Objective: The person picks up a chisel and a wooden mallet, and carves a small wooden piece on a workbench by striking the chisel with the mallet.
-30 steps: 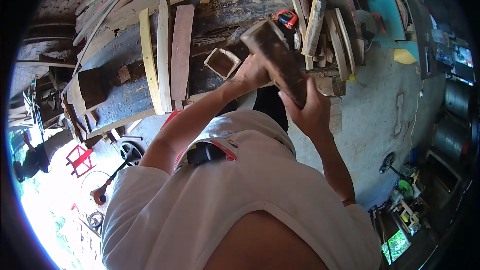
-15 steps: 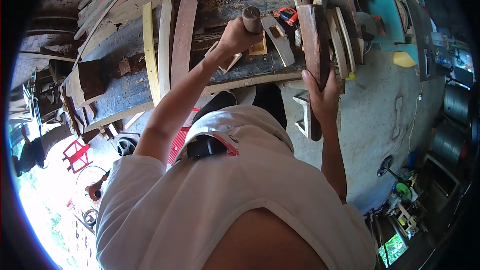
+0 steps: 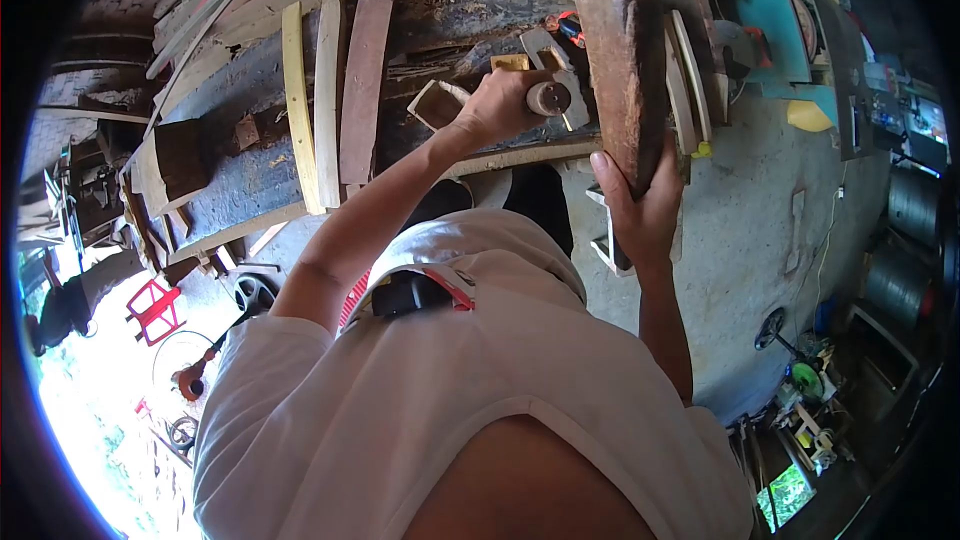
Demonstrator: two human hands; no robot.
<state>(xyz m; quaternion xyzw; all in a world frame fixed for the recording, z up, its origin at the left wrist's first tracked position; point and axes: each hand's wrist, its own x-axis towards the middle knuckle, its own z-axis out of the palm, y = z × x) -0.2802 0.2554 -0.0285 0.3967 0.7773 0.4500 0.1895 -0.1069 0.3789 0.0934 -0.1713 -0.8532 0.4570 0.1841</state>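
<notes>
— What's on the long dark workbench (image 3: 250,190)?

— Planks and offcuts. The left hand (image 3: 505,105) clenches a round-handled tool (image 3: 548,98) over it; the right hand (image 3: 640,210) grasps a wooden block (image 3: 620,65) upright above the bench edge.

— Which step?

— Fitting or striking, I'd judge (next needs steady alignment). No readable writing.

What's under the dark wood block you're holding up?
Under the wood block the right hand grips its lower end; the workbench edge and pale strips show beside it. Anything directly behind is covered.
</notes>
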